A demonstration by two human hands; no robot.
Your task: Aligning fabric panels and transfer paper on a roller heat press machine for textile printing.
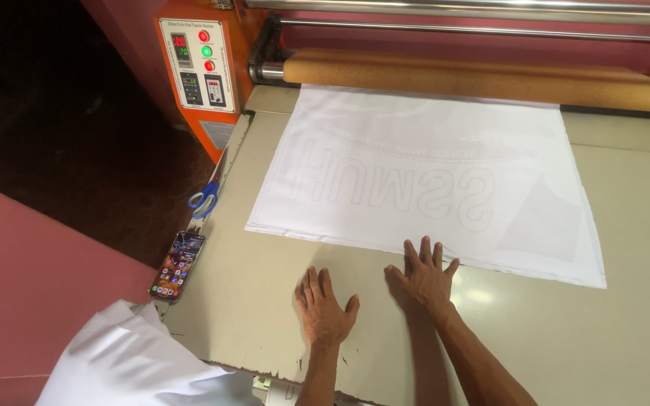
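A white sheet of fabric (430, 180) with faint mirrored lettering lies flat on the beige feed table (250, 301), its far edge running under a brown felt roller (475, 79). My left hand (325, 308) rests flat on the bare table just short of the sheet's near edge, fingers spread. My right hand (424, 274) lies flat too, its fingertips touching or just over that near edge. Neither hand holds anything.
An orange control panel (198, 64) with lit displays and round buttons stands at the machine's left end. Blue-handled scissors (205, 201) and a phone (178, 265) with a lit screen lie along the table's left edge. More white cloth (126, 365) hangs at the near left corner.
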